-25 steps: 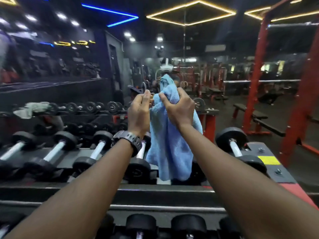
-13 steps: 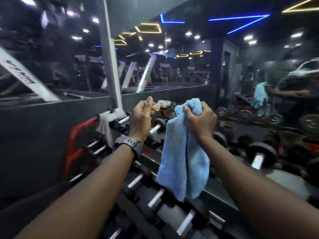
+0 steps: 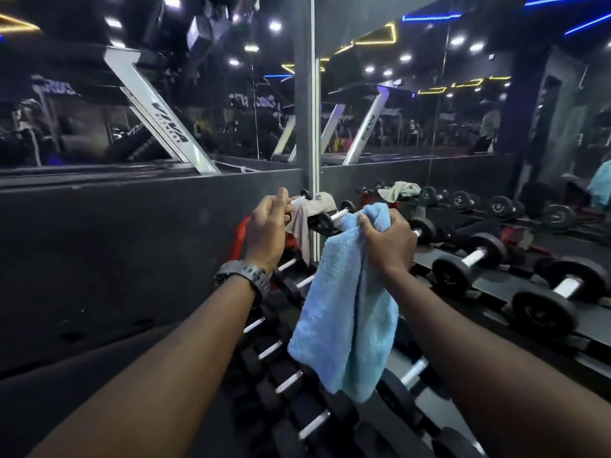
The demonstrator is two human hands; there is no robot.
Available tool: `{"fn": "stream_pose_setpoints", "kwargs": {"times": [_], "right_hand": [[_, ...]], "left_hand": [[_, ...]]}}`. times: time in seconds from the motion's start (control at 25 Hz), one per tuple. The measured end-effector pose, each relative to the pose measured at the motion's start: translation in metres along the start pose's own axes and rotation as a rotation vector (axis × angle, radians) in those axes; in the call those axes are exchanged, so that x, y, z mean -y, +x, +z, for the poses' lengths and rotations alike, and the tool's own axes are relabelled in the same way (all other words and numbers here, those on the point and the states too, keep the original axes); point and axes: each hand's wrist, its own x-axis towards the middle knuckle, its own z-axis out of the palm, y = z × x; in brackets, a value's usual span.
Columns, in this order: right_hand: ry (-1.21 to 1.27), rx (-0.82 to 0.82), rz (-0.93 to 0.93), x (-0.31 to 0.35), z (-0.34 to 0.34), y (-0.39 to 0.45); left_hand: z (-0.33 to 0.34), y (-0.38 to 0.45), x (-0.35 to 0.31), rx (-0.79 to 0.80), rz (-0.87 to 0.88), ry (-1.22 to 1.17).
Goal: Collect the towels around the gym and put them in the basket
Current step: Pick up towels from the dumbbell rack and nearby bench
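Note:
My right hand (image 3: 388,242) is shut on the top of a light blue towel (image 3: 347,319), which hangs down over the dumbbell rack (image 3: 489,289). A grey-beige towel (image 3: 309,214) is draped over a dumbbell at the rack's far end, by the wall pillar. My left hand (image 3: 267,233), with a black watch on the wrist, has its fingers curled right against that towel's hanging edge; whether it grips the cloth is hidden. Another pale towel (image 3: 398,190) lies farther back on dumbbells, possibly a mirror image. No basket is in view.
Rows of black dumbbells (image 3: 469,259) fill the rack below and to the right of my arms. A dark low wall (image 3: 132,246) with mirrors above it runs along the left, split by a grey pillar (image 3: 305,110). Mirrors at the right reflect the gym.
My view has swung left along the rack toward the wall. My left hand let go of the blue towel and moved up to the grey-beige towel; my right hand kept hold of the blue one.

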Motion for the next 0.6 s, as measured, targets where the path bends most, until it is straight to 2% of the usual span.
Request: {"fn": "stream_pose_setpoints", "kwargs": {"times": [0.24, 0.6], "right_hand": [[-0.015, 0.027, -0.022, 0.015, 0.079, 0.008], [-0.019, 0.060, -0.011, -0.027, 0.215, 0.086]], "left_hand": [[-0.031, 0.058, 0.038, -0.011, -0.013, -0.024], [-0.025, 0.185, 0.113, 0.008, 0.010, 0.063]]}}
